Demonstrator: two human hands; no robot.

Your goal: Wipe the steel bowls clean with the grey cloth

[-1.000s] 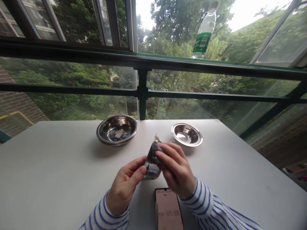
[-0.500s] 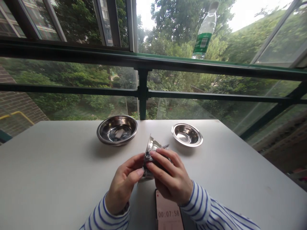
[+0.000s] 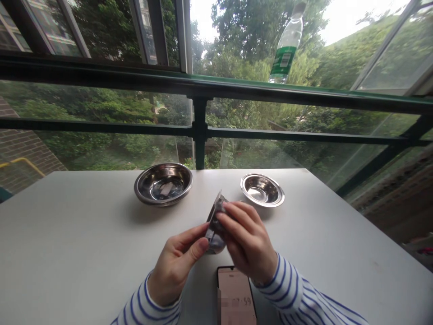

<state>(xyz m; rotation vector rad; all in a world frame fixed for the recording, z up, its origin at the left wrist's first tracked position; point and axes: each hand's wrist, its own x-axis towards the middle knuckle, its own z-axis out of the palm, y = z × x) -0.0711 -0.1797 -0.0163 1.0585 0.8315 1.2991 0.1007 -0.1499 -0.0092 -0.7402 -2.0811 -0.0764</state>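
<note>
Your left hand (image 3: 177, 266) and your right hand (image 3: 252, 239) are bare, with long, thin fingers. The nail on your left thumb (image 3: 203, 243) looks short and plain. You wear a top with long sleeves that reach down to your wrists. Your left sleeve (image 3: 152, 302) is white with thin blue stripes that curve round your arm. Your right sleeve (image 3: 291, 284) has the same white and blue. Near your wrist its stripes go round, and farther back they run more along your arm. The cloth looks soft and loose, with folds. A tiny spot shows by your right wrist, too small to tell.
</note>
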